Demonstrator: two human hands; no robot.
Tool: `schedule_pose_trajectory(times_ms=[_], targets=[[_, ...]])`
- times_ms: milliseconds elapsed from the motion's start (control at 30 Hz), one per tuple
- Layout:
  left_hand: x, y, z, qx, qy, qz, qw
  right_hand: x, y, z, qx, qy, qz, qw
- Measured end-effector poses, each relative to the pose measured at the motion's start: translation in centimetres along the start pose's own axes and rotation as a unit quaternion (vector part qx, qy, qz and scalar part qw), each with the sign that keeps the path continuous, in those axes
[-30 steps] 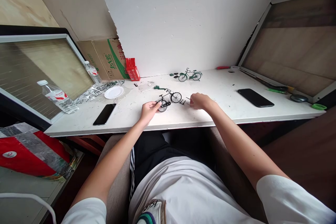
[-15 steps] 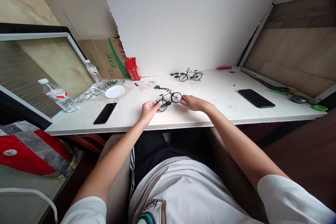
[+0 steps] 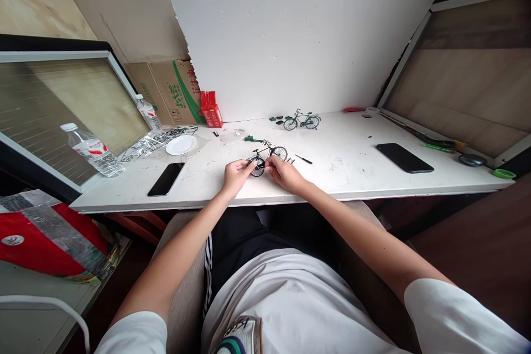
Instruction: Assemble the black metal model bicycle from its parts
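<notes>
A small black model bicycle [image 3: 258,166] stands tilted over the white table, near its front edge. My left hand [image 3: 237,178] pinches its rear wheel between thumb and fingers. My right hand [image 3: 285,173] is closed at the middle of the bicycle, by the pedals, and hides part of the frame and front wheel. Just right of that hand lies a thin black stick-like part [image 3: 304,159], with a few tiny pieces beside it. Behind the bicycle is a small green part [image 3: 251,138]. Farther back a green model bicycle [image 3: 302,120] stands upright.
On the left are a phone [image 3: 166,179], a white plate [image 3: 181,145] and two water bottles, one nearer [image 3: 92,150]. A red box [image 3: 211,109] stands at the back. To the right lie another phone [image 3: 404,157], a dark mouse [image 3: 472,159] and a green ring [image 3: 503,173].
My right hand has moved left, from beside the front wheel to the middle of the black model bicycle. The thin black part it covered now shows. My left hand keeps its place.
</notes>
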State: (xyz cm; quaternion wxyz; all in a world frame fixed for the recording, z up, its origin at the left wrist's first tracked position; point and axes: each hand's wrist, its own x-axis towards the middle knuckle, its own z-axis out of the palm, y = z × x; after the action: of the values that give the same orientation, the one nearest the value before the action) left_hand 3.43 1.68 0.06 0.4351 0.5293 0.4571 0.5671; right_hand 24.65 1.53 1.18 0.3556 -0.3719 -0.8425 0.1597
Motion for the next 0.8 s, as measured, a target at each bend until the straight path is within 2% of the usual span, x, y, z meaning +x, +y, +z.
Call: schedule_pose_trajectory(times_ms=[167, 433, 800], targets=[[-0.16, 0.20, 0.11, -0.002, -0.003, 0.001, 1.000, -0.17, -0.17, 0.23, 0.019, 0.010, -0.031, 0.999], [-0.06, -0.01, 0.04, -0.001, -0.003, 0.002, 1.000, 0.00, -0.15, 0.11, 0.003, 0.023, -0.001, 1.000], [-0.12, 0.13, 0.06, 0.000, -0.002, 0.000, 1.000, 0.05, 0.22, 0.39, 0.007, 0.014, -0.004, 1.000]])
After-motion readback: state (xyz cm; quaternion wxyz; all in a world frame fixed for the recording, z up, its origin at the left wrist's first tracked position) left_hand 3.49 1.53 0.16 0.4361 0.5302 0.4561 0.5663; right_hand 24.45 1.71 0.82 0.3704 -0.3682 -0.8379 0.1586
